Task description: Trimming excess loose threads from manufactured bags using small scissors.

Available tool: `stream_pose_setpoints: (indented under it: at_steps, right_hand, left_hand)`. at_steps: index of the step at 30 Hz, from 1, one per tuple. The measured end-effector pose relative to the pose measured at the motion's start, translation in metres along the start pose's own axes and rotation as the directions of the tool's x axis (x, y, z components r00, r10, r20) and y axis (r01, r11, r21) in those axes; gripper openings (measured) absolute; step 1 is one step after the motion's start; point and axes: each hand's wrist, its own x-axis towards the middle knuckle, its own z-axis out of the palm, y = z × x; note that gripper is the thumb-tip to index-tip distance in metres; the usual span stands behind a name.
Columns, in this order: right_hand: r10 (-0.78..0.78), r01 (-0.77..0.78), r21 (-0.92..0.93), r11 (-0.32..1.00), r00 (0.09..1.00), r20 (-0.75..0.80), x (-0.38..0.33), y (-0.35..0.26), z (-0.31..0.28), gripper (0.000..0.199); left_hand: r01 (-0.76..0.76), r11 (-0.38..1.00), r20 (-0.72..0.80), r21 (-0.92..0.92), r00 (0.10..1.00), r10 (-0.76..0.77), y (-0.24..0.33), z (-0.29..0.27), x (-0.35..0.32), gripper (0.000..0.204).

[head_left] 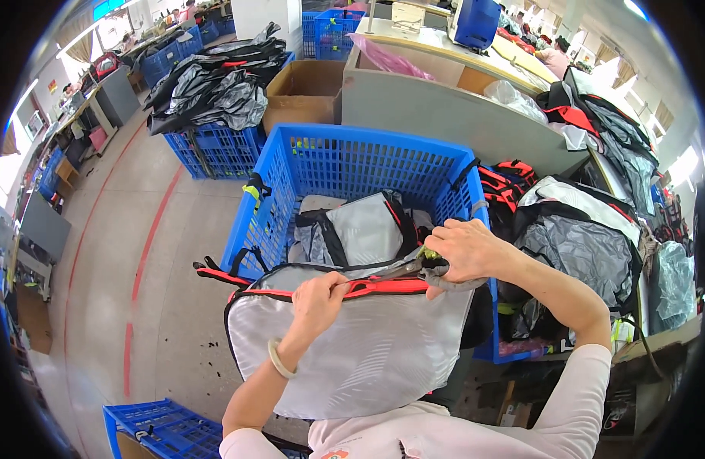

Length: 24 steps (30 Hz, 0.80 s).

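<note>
A silver-white fabric bag piece with black edging and a red zipper strip lies over the near rim of the blue crate and in front of my body. My left hand is closed, pinching the red strip near its middle. In my right hand, scissors with cloth-wrapped handles are gripped, their blades pointing left along the strip. The blade tips lie close to my left fingers; whether they touch the fabric I cannot tell. A black and red strap end sticks out at the piece's left corner.
The blue crate ahead holds more silver and black pieces. Bag pieces pile up at the right and on another crate at far left. A cardboard box and grey workbench stand beyond. Another blue crate sits near left.
</note>
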Motion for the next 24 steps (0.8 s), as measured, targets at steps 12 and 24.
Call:
stream_pose_setpoints:
  at_steps: [12, 24]
  right_hand:
    - [0.096, -0.101, 0.154, 0.983, 0.995, 0.041, -0.006, -0.006, 0.026, 0.068]
    - [0.145, -0.008, 0.447, 0.895, 0.951, -0.274, -0.054, -0.05, 0.051, 0.034]
  left_hand:
    - [-0.117, 0.99, -0.057, 0.078, 0.991, 0.122, -0.018, 0.005, 0.001, 0.013]
    - [-0.07, 0.982, 0.911, 0.178, 0.389, -0.137, -0.152, -0.08, 0.069, 0.027]
